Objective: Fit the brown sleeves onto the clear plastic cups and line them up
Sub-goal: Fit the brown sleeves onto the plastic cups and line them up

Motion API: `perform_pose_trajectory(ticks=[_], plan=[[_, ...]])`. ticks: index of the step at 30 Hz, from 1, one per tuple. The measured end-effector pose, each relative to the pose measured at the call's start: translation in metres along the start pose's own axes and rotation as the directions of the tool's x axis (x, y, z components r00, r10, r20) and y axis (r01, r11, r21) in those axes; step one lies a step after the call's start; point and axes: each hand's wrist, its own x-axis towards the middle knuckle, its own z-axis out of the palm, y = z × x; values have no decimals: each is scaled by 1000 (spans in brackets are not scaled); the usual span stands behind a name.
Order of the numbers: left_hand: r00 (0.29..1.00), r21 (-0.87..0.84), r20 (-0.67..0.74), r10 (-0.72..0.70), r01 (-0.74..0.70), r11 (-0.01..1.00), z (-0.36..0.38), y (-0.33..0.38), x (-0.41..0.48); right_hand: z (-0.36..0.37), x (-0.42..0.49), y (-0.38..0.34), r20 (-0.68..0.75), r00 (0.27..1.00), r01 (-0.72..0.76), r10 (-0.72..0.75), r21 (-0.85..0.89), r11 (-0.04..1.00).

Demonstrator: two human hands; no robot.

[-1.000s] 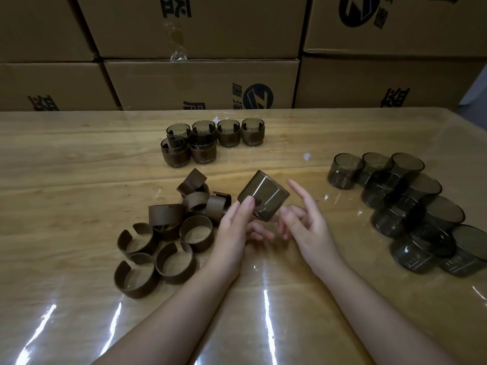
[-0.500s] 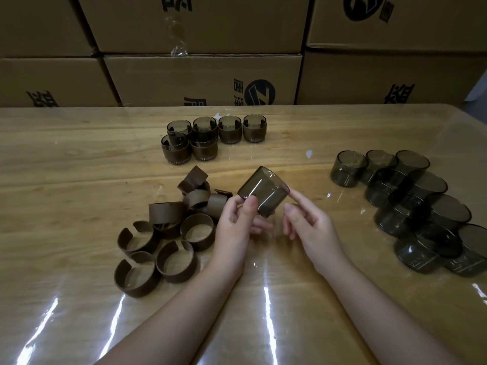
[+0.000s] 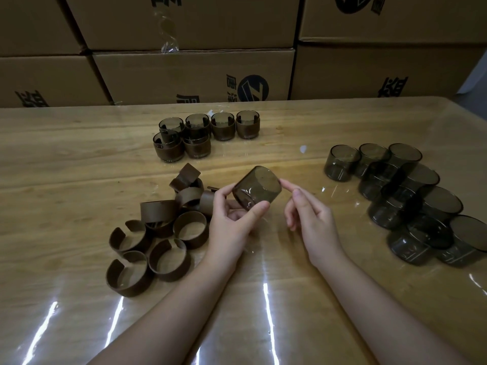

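Observation:
My left hand (image 3: 232, 227) holds a bare smoky clear cup (image 3: 257, 187) tilted above the table, thumb on its lower side and fingers behind it. My right hand (image 3: 311, 219) is beside the cup, its index fingertip touching the cup's right edge, other fingers loosely curled. A heap of several brown open-ended sleeves (image 3: 163, 227) lies left of my hands. Several cups wearing sleeves (image 3: 205, 134) stand in rows farther back. Several bare cups (image 3: 405, 196) are clustered on the right.
The wooden table (image 3: 66, 167) has a glossy clear cover with glare streaks near the front edge. Stacked cardboard boxes (image 3: 195, 75) form a wall along the table's far edge. A small white speck (image 3: 303, 148) lies mid-table.
The cup has been lifted slightly and turned in my left hand. My right hand's fingers have moved from beneath it to its right edge.

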Motion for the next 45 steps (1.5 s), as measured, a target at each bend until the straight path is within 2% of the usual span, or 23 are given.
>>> perform_pose_trajectory(ticks=[7, 11, 16, 20, 28, 35, 45], plan=[[995, 48, 86, -50, 46, 998, -3, 3, -1, -3, -2, -4, 24, 1000, 3, -1, -56, 998], [990, 65, 128, -66, 58, 996, -5, 3, -2, -1, -1, -5, 15, 998, -54, 54, 4, 999], [985, -5, 139, -98, 100, 995, -6, 3, -1, 2, 0, -3, 40, 993, -109, 108, 37, 993], [985, -92, 136, -111, 124, 988, -6, 5, -2, 2, 0, -3, 75, 993, -90, 93, -41, 995], [990, -176, 61, -130, 139, 974, -7, 4, 2, 2, -2, -4, 52, 997, -59, 61, -46, 997], [997, -110, 23, -69, 71, 991, -3, 7, -1, 3, -4, -8, 47, 998, 51, -47, -76, 996], [995, 61, 95, 7, -13, 998, -1, 1, -4, 2, -3, -10, 41, 999, 12, -12, 16, 1000]])
